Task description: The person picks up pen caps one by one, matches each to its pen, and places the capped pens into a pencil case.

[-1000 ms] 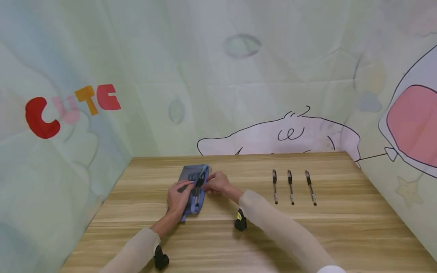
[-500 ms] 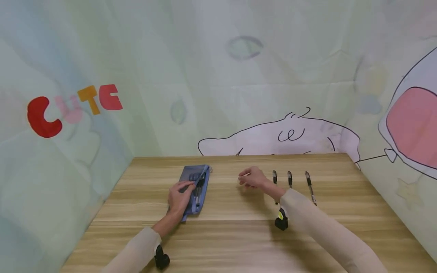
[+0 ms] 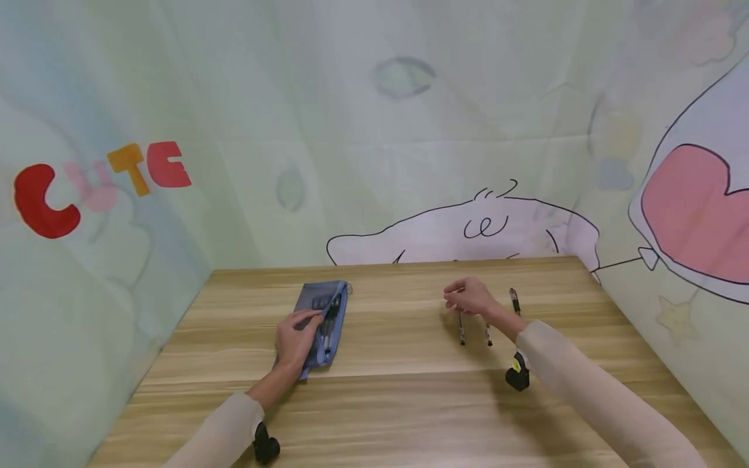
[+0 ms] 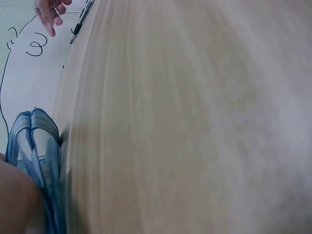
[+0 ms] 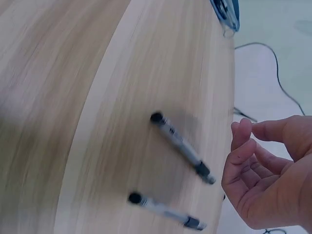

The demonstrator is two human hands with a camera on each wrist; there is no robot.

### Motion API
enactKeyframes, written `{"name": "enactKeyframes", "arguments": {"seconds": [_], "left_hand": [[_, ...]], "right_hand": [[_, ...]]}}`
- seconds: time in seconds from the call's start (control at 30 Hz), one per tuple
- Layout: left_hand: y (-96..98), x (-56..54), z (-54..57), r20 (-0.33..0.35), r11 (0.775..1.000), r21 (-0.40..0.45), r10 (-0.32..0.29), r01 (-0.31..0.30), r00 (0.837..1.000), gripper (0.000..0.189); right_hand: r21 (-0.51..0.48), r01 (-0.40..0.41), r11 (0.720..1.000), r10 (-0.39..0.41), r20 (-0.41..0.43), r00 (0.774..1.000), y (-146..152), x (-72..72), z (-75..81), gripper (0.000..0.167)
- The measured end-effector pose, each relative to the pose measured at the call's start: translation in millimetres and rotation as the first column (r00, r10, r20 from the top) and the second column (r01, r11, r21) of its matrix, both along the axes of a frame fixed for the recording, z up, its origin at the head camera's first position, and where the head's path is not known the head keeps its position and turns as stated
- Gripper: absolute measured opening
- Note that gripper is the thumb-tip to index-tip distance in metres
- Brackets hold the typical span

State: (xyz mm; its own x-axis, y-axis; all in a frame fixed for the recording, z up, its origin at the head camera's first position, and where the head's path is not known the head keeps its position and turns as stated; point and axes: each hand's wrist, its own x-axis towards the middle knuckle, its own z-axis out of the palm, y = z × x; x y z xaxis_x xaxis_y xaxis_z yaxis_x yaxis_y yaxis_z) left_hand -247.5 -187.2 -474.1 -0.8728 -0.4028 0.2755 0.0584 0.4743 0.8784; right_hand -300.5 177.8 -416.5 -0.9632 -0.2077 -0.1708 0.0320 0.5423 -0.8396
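A blue mesh pencil case (image 3: 310,296) lies on the left side of the table, its zip side parted, with black-capped pens (image 3: 329,325) showing inside. My left hand (image 3: 294,338) pinches the edge of its opening between thumb and fingers; in the left wrist view the opening of the case (image 4: 44,151) gapes beside that hand. Over the loose pens hovers my right hand (image 3: 470,296), fingers loosely bent and holding nothing. Below it are the left pen (image 3: 461,330) and the middle pen (image 3: 488,333), their upper parts hidden. The right pen (image 3: 515,301) is partly covered by the forearm.
The wooden table (image 3: 398,416) reaches back to a printed cloth wall (image 3: 263,214) with cartoon drawings. A small black device (image 3: 517,374) hangs at the right wrist, and another black device (image 3: 266,445) at the left.
My right hand has left the pencil case and travelled right to above the loose pens. My left hand has stayed at the case. The head view has shifted slightly.
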Motion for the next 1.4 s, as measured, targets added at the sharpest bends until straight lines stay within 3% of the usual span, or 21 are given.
{"name": "enactKeyframes", "arguments": {"seconds": [0.23,0.43,0.6,0.93,1.1,1.27,1.4], "left_hand": [[-2.0,0.3,-1.5,-0.028,1.0,0.002,0.005,-0.005,1.0,0.014],[-1.3,1.5,-2.1,-0.038,1.0,-0.004,-0.002,0.002,0.999,0.013],[-1.1,2.0,-3.3,-0.045,1.0,-0.006,-0.002,0.002,0.999,0.014],[0.2,2.8,-6.8,-0.03,1.0,-0.004,-0.006,0.006,1.0,0.015],[0.4,2.6,-6.3,-0.011,1.0,0.007,-0.008,0.008,1.0,0.015],[-0.4,1.6,-4.8,-0.009,1.0,0.015,0.003,-0.002,1.0,0.015],[-1.5,0.4,-3.6,0.002,1.0,0.02,0.002,-0.002,1.0,0.016]], "right_hand": [[0.002,-0.012,1.0,0.012,-0.049,0.999,20.2,1.4,-1.6,0.035],[0.036,0.027,0.999,-0.026,-0.048,0.998,28.7,-7.0,-15.7,0.034],[0.121,0.018,0.993,-0.012,-0.045,0.999,28.3,-10.9,-25.3,0.035],[0.21,0.052,0.976,-0.046,-0.033,0.998,19.6,-14.3,-30.5,0.016],[0.247,0.056,0.967,-0.047,-0.042,0.998,16.9,-17.0,-30.0,0.018],[0.225,0.037,0.974,-0.028,-0.043,0.999,14.1,-23.2,-30.3,0.019],[0.119,0.057,0.991,-0.063,0.048,0.997,4.3,-26.6,-25.8,0.017]]}}
